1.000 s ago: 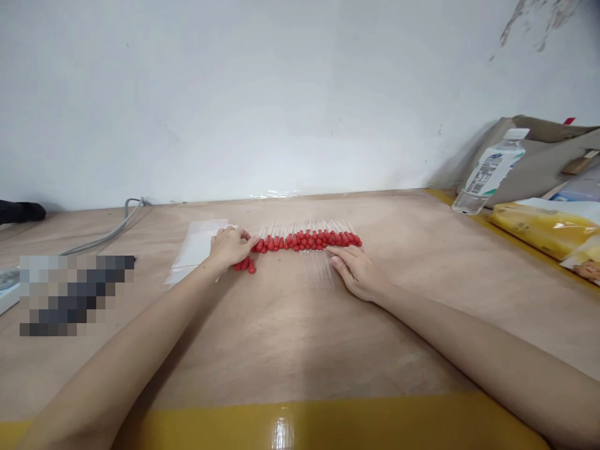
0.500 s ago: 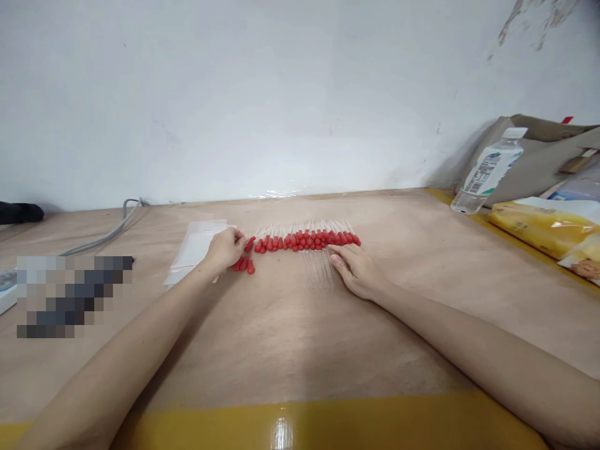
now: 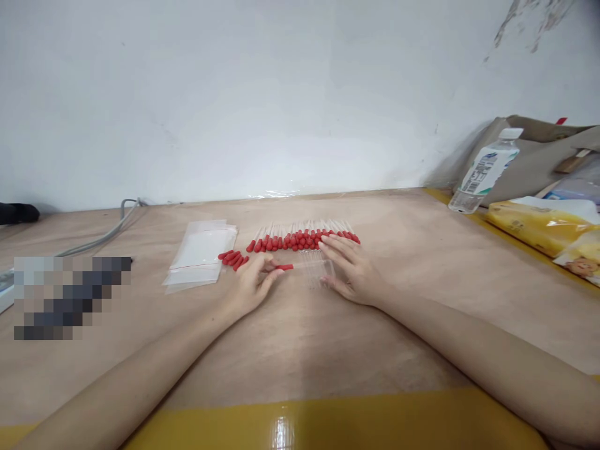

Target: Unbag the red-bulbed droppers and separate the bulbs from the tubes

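Note:
My left hand (image 3: 253, 282) pinches a red rubber bulb (image 3: 285, 267) between thumb and fingers, just above the board. Several loose red bulbs (image 3: 229, 257) lie behind and left of that hand. My right hand (image 3: 354, 272) rests with fingers stretched and thumb apart over the right side of some clear thin tubes (image 3: 313, 269). Its fingertips reach the row of droppers (image 3: 300, 239), which have red bulbs toward me and clear stems pointing to the wall. Whether the right fingers touch a tube is unclear.
Clear zip bags (image 3: 199, 250) lie at the left, with a grey cable (image 3: 107, 236) beyond. A blurred-out item (image 3: 75, 300) sits farther left. On the right stand a plastic bottle (image 3: 485, 169), a grey bag (image 3: 525, 162) and a yellow packet (image 3: 529, 225). Yellow tape (image 3: 225, 425) edges the board.
My left hand has moved right and toward me from the end of the dropper row, and now holds a red bulb. The right hand's fingers have spread wider over the tubes.

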`<state>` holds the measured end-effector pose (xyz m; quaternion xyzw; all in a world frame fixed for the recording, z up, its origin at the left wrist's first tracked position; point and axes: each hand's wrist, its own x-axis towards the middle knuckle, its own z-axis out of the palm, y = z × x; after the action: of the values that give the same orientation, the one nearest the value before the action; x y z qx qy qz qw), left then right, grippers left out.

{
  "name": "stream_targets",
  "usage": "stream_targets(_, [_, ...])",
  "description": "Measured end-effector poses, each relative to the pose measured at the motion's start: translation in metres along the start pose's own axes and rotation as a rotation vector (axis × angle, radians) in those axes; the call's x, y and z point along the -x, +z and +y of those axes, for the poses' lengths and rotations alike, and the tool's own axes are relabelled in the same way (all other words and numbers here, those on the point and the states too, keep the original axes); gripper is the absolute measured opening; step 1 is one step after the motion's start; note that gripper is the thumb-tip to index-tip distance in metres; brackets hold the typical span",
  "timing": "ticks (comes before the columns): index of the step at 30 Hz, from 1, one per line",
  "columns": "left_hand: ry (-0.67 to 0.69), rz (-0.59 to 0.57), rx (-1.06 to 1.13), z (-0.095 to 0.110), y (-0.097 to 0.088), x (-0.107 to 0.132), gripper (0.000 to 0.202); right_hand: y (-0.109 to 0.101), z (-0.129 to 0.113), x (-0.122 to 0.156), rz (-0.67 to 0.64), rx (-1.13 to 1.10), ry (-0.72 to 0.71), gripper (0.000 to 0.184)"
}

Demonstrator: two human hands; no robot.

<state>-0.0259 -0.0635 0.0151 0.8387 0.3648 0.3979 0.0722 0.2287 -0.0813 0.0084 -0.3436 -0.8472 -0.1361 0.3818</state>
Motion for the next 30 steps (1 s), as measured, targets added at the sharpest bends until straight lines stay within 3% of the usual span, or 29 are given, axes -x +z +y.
stream_targets(3, [0.09,-0.033,0.046,0.004,0.009,0.003,0.007,0.002,-0.001,0.0,-0.087,0.0,-0.054,0.044])
stream_targets(8, [0.124,-0.114,0.037,0.009,0.011,0.002,0.009,0.009,-0.001,0.0,-0.145,-0.084,-0.092,0.024])
stream_targets(13, [0.229,-0.147,-0.042,0.015,0.014,-0.002,0.036,0.013,-0.005,0.001,-0.093,-0.127,-0.108,0.022])
stream_targets(18, [0.348,-0.149,-0.013,0.013,0.023,-0.002,0.018,0.015,-0.01,0.0,-0.068,-0.148,-0.144,0.022])
stream_targets(24, [0.412,-0.102,-0.002,0.015,0.023,0.0,0.019,0.017,-0.014,-0.001,-0.101,-0.185,-0.17,0.024])
stream_targets(30, [0.393,-0.199,0.007,0.019,0.016,0.001,0.018,0.021,-0.015,0.002,-0.081,-0.232,-0.186,0.019])
